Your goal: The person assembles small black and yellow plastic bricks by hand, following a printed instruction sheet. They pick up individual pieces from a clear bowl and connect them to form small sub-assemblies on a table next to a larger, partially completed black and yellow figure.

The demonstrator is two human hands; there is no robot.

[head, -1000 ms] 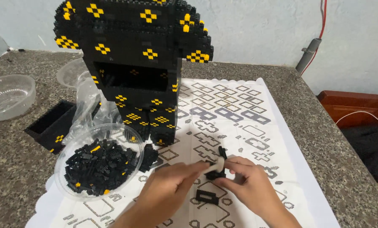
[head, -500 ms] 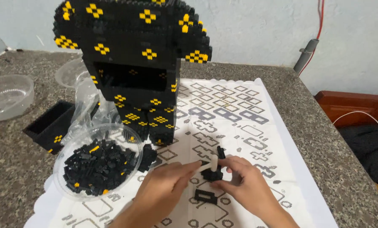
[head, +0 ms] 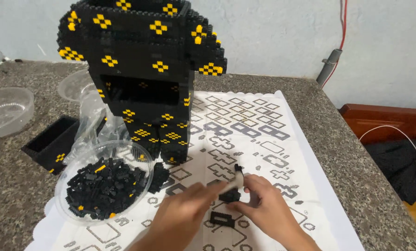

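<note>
A tall black brick figure [head: 143,74] with yellow dot patterns stands on a white patterned mat [head: 259,139]. In front of it my left hand [head: 182,216] and my right hand [head: 263,207] meet over the mat. Together they pinch a small black brick assembly [head: 231,194] with a thin black piece sticking up from it. A separate flat black piece [head: 222,218] lies on the mat just below my fingers. To the left, a clear round bowl [head: 68,179] holds several loose black and yellow bricks.
A black open brick box [head: 52,142] sits left of the figure beside crumpled clear plastic [head: 91,116]. Two empty clear bowls [head: 6,111] rest farther left. The granite counter [head: 356,176] ends at the right, where a wooden piece and dark cloth show.
Both hands stay pressed together around the small black assembly, which has shifted slightly. The camera view has tilted a little.
</note>
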